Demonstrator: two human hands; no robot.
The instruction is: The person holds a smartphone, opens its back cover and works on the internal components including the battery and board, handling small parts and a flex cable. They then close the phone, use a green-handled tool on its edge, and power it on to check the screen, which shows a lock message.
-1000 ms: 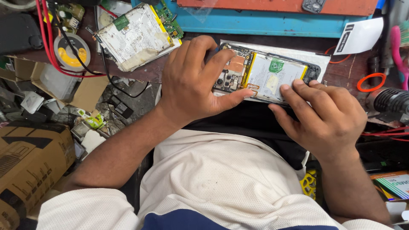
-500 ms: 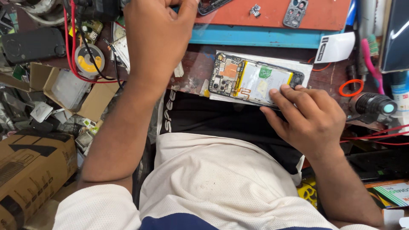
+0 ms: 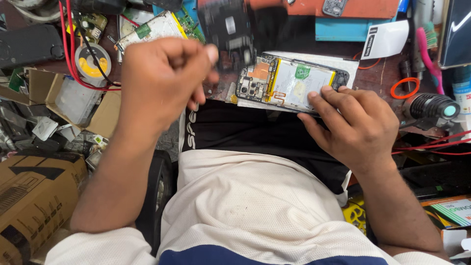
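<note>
An opened phone (image 3: 289,83) lies back-up at the bench's near edge, its battery, camera block and circuit board bare. My right hand (image 3: 355,125) presses its fingertips on the phone's lower right edge and holds it in place. My left hand (image 3: 164,81) is raised to the left of the phone with its fingers pinched together. It grips the lower corner of a dark flat piece (image 3: 228,32), which is blurred by motion and hangs above the phone's camera end.
Another opened device (image 3: 152,27) lies at the back left beside a yellow solder spool (image 3: 93,64) and red wires (image 3: 68,54). An orange ring (image 3: 405,88) and a torch (image 3: 431,108) sit on the right. Cardboard boxes (image 3: 34,196) stand at the lower left.
My left hand left the phone, reached to the back of the bench, and has come back towards me with a dark flat piece pinched in it. My right hand stayed on the phone.
</note>
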